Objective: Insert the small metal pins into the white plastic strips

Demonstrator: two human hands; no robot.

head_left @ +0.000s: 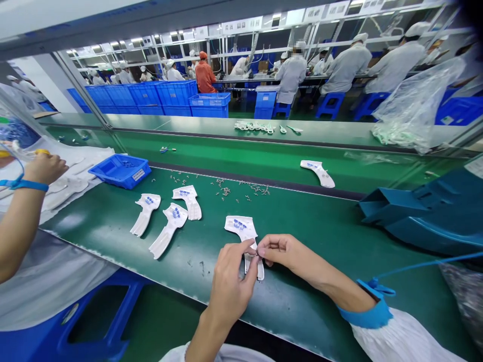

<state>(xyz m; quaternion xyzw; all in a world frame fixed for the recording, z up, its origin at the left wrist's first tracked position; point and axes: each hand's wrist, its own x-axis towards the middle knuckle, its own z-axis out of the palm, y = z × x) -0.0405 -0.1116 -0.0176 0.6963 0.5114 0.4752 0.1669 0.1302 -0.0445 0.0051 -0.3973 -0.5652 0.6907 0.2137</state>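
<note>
From the head view, the person's left hand [230,284] and right hand [281,254] meet over a white part [239,227] above the green belt [113,226]. Both grips are narrow: the fingertips of each hand pinch the part at its neck, just below its wide, blue-marked head, and the two hands nearly touch. The head lies beyond the grip, pointing away from the person, while the narrow tail runs down past the fingers toward the person. Its long axis is close to upright in the view, tipping slightly right at the lower end. Three similar parts [145,211] lie on the belt to the left, near scattered small screws [226,191] and a blue tray [121,171]. A co-worker's hand [45,168] shows at far left.
</note>
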